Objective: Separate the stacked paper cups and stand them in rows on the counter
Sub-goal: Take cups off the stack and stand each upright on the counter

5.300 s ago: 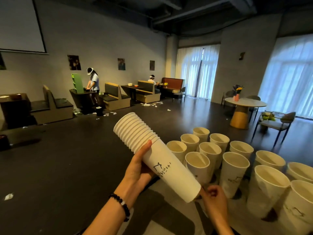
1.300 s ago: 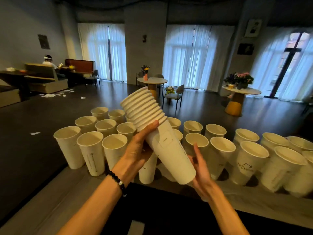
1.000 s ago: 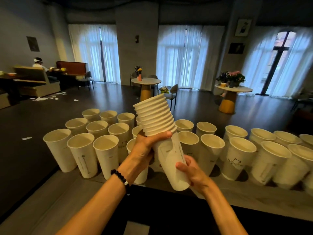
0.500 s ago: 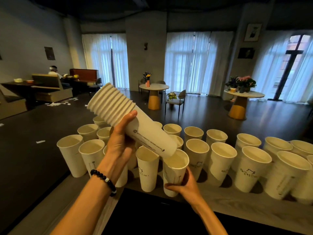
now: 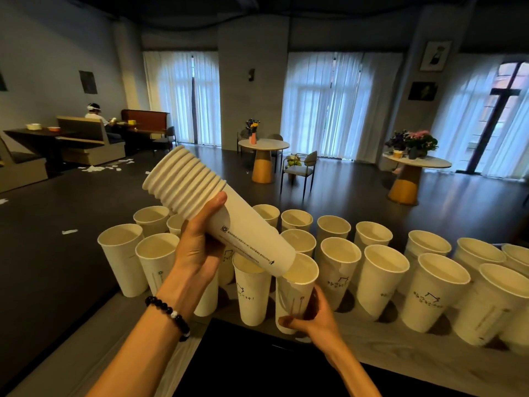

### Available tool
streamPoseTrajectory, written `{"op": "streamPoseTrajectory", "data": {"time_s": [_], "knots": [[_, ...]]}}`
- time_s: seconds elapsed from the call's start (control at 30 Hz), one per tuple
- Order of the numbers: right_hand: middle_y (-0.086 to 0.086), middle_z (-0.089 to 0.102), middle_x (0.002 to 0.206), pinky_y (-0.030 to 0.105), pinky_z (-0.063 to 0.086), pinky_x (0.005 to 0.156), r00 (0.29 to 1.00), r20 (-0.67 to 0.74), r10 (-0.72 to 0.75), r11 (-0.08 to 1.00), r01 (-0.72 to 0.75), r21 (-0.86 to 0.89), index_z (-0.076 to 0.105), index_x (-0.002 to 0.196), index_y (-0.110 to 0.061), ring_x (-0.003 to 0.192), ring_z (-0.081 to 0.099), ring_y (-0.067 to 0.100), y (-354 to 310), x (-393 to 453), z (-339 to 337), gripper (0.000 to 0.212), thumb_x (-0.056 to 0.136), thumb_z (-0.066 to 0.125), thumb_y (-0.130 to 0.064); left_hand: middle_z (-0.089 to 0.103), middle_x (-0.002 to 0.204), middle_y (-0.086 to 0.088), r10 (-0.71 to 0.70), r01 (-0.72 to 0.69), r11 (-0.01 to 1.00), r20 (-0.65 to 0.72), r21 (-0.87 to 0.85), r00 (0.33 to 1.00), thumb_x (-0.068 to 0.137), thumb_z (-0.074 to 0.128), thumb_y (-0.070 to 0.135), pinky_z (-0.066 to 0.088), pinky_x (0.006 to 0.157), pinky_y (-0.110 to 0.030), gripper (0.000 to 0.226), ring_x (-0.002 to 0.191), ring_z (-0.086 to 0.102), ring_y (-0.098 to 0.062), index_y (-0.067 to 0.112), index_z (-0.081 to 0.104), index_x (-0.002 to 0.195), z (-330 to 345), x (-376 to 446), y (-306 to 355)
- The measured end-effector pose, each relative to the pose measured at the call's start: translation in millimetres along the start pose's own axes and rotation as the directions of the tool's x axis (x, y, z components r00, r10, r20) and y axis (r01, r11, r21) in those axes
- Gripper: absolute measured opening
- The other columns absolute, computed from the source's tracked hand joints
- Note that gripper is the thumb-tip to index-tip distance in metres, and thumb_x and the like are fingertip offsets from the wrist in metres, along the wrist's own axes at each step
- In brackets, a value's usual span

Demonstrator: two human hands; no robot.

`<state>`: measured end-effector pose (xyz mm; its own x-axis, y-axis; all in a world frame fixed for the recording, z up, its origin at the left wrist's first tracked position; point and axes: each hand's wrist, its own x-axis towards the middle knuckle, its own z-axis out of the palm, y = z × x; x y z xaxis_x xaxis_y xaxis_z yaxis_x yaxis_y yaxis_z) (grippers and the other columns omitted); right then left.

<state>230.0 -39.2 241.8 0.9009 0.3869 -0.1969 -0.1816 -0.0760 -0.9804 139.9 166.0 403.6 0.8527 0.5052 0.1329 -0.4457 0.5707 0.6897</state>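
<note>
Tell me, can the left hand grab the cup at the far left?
Probably not right now. The left hand grips the cup stack, though the far-left cup stands unblocked beside it.

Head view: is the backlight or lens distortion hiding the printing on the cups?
Head view: bright curtained windows backlight a dim room; cup in the right hand and stack in the left hand stay sharp, print legible; edge cups bulge and lean from wide-angle distortion.
</note>
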Motion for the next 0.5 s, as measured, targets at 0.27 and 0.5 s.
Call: {"op": "streamPoseTrajectory", "data": {"time_s": [0.27,0.5], "knots": [[0.016,0.065,0.108,0.042,0.052,0.09,0.972,-0.23,-0.042,0.996,0.058,0.063,0.062,0.099,-0.015,0.095,0.063,0.026,-25.6,-35.1,-42.5,0.026,0.085,0.065,0.007,0.075,0.109,-0.013,-0.242,0.236,0.97,0.21,0.052,0.947,0.033,0.099,0.031,0.054,0.097,-0.049,0.087,0.098,0.072,-0.025,0.014,0.071,0.114,45.3,-24.0,-49.4],[0.021,0.073,0.093,0.04,0.061,0.069,0.933,0.346,-0.097,0.905,-0.062,0.422,0.064,0.115,-0.002,0.081,0.073,0.031,-59.7,-88.2,-88.6,0.1,0.03,0.1,-0.04,0.075,0.1,-0.01,-0.325,0.234,0.923,0.294,0.305,0.899,0.03,0.096,0.041,0.058,0.08,-0.042,0.089,0.093,0.07,-0.026,0.017,0.067,0.111,86.9,-47.0,-104.9]]}}
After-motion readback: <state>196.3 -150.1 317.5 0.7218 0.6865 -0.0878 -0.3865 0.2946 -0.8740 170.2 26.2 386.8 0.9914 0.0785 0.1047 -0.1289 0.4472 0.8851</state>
